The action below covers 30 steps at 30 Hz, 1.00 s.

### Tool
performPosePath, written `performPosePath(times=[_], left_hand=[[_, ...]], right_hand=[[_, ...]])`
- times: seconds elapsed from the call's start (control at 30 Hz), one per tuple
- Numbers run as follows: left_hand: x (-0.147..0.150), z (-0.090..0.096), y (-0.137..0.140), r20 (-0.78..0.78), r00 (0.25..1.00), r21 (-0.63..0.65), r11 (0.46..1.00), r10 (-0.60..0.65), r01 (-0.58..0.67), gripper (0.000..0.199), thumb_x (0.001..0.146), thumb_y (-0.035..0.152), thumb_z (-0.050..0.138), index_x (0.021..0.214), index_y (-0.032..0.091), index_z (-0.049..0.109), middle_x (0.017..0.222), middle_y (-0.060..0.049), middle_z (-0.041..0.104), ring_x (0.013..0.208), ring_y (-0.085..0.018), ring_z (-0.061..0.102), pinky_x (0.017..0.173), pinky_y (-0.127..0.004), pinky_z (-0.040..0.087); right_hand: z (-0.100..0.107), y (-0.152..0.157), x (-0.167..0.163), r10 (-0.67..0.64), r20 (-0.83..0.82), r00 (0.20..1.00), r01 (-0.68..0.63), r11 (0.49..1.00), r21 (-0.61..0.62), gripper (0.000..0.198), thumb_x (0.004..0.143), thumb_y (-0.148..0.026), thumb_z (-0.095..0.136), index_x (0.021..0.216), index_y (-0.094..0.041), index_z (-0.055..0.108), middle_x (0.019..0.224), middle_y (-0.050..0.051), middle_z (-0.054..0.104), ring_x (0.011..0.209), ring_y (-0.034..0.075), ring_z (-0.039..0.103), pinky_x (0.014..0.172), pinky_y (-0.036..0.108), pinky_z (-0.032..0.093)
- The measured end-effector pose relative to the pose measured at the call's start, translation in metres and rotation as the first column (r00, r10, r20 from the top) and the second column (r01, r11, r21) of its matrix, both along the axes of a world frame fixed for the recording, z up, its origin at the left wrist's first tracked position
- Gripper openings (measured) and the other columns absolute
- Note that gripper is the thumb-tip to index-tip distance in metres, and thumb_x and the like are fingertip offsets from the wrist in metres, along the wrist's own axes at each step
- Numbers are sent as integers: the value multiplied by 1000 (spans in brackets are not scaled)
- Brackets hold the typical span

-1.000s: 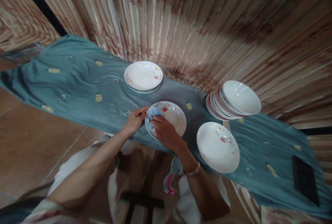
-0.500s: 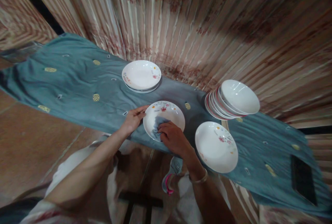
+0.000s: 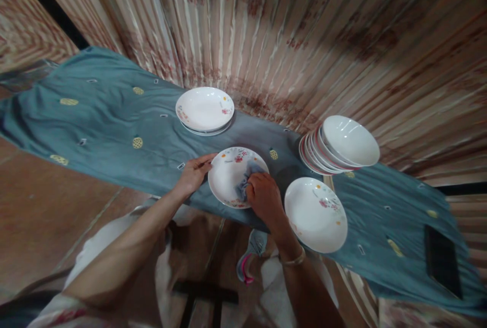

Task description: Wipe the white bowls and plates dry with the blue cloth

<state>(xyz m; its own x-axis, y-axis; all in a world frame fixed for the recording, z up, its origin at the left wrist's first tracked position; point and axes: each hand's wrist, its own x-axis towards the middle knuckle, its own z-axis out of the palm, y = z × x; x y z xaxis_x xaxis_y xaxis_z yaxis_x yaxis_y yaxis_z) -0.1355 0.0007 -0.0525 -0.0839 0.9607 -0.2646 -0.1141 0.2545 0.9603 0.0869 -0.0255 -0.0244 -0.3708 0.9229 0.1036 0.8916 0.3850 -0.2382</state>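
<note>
A white plate with a floral rim lies in front of me on the green cloth. My left hand grips its left edge, fingers along the rim. A crumpled blue-grey cloth is bunched under my right hand, pressed against the right part of the plate's face. To the right, close to my right wrist, lies another floral plate. Beyond the held plate is a short stack of plates.
Several nested white bowls with red bands lean at the back right. A dark phone lies near the right end of the table's green tablecloth. A pleated curtain hangs right behind the table.
My right hand has slid the cloth rightward across the plate, from its lower left to its right side. My left hand keeps its hold on the rim.
</note>
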Motion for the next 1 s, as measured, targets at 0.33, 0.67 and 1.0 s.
performPosePath(times=[0.33, 0.67, 1.0], left_hand=[[1, 0, 1, 18, 1000, -6, 1000, 7, -7, 51, 57, 43, 82, 101, 16, 81, 106, -11, 79, 100, -31, 68, 99, -43, 49], [0, -2, 0, -6, 1000, 9, 1000, 14, -14, 50, 59, 42, 80, 101, 14, 80, 102, -12, 79, 99, -30, 69, 96, -42, 51], [0, 0, -1, -19, 1000, 15, 1000, 8, -7, 49, 60, 40, 78, 102, 14, 81, 104, -11, 79, 97, -30, 69, 93, -40, 53]], right_hand=[[-7, 5, 0, -16, -10, 1000, 17, 999, 39, 22, 89, -9, 48, 89, -18, 67, 99, 11, 72, 96, 26, 62, 93, 39, 49], [-23, 11, -9, 23, -104, 994, -19, 999, 40, 39, 89, -5, 46, 121, -13, 66, 130, 16, 66, 120, 27, 57, 108, 45, 44], [-13, 17, -30, 206, -116, 972, -211, 977, -28, 43, 93, -8, 44, 133, -9, 61, 140, 18, 60, 132, 26, 52, 117, 45, 40]])
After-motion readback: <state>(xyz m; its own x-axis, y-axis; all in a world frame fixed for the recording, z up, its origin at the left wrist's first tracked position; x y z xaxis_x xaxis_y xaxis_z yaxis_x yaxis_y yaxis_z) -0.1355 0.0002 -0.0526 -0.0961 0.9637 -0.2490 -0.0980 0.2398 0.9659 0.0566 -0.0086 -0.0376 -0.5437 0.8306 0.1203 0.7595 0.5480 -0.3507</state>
